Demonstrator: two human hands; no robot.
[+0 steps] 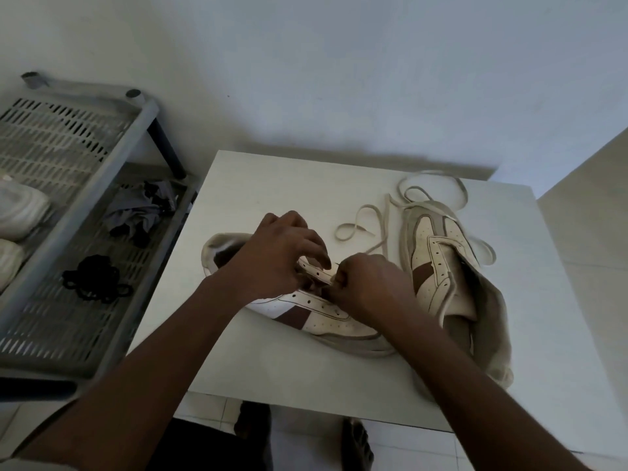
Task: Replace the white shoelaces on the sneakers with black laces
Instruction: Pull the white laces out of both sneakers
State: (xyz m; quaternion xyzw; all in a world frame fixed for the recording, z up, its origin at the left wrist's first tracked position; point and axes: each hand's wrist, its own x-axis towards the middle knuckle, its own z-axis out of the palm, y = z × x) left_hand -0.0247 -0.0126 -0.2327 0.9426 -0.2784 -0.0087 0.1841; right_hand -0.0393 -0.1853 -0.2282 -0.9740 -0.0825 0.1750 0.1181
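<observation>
A white sneaker with a brown stripe lies on its side in the middle of the small white table. My left hand grips its eyelet flap from above. My right hand pinches at the same flap, at a thin lace tip; the lace itself is mostly hidden by my fingers. The second sneaker lies to the right, without a lace in its eyelets. A loose white lace curls on the table behind the shoes. A bundle of black laces sits on the grey rack to the left.
A grey slatted plastic rack stands left of the table, holding a crumpled grey cloth and white shoes at its left edge. A white wall is behind. My feet show on the tiled floor under the table's near edge.
</observation>
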